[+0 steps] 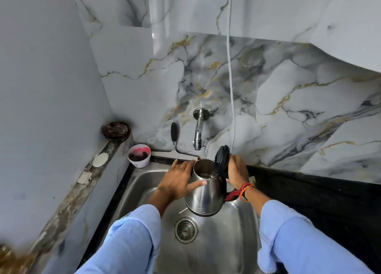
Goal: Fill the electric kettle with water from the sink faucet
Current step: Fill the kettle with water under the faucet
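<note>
A steel electric kettle (206, 193) hangs above the steel sink (226, 242), its black lid (222, 157) flipped up. My right hand (237, 171) grips the kettle's handle on the right side. My left hand (178, 182) rests flat against the kettle's left wall, fingers spread and thumb across the body. The chrome faucet (198, 130) juts from the marble wall, its spout above and slightly behind the kettle's open mouth. No water runs from it.
A squeegee (174, 148) leans on the wall at the sink's back edge. A white cup (139, 156) with pink and dark contents stands at the back left corner, a dark bowl (116, 131) on the ledge. Black countertop (319, 193) lies right; a cord (231, 77) hangs down.
</note>
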`<state>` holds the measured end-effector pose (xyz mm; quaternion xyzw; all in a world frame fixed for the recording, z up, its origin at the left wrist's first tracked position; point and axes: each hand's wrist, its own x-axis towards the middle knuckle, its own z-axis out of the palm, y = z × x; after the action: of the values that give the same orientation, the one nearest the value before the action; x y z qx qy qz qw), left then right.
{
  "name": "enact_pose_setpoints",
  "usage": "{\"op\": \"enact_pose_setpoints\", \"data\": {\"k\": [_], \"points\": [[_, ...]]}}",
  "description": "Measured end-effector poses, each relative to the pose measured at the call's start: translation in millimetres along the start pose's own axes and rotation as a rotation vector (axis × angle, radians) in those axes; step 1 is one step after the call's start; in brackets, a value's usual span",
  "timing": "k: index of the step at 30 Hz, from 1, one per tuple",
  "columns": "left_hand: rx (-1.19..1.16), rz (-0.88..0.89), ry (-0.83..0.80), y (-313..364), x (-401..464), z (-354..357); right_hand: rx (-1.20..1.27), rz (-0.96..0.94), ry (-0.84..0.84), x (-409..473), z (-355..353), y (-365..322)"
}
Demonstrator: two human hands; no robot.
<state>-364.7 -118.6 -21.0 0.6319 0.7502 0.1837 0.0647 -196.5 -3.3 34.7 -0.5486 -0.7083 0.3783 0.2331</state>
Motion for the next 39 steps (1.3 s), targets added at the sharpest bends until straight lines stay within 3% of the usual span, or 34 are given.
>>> {"op": "enact_pose_setpoints", "data": {"k": [3,7,16,25,31,34,39], "points": [[-0.108,-0.136,0.019,-17,19,-9,0.008,0.021,-0.003,12,23,-2],[0.002,-0.249,0.143,-7,58,-28,-0.023,0.032,-0.041,28,42,1],[0.011,-0.460,0.174,23,105,-16,0.072,0.028,0.054,43,53,6],[-0.386,-0.282,0.050,-15,111,-12,0.072,-0.011,0.047,57,64,18],[-0.458,-0.143,-0.053,-27,99,-23,0.080,-0.040,0.060,61,60,19],[-0.365,-0.115,-0.068,-36,81,-17,0.079,-0.057,0.067,64,59,21],[0.108,0.038,-0.141,-51,48,2,0.086,-0.102,0.067,64,51,22]]}}
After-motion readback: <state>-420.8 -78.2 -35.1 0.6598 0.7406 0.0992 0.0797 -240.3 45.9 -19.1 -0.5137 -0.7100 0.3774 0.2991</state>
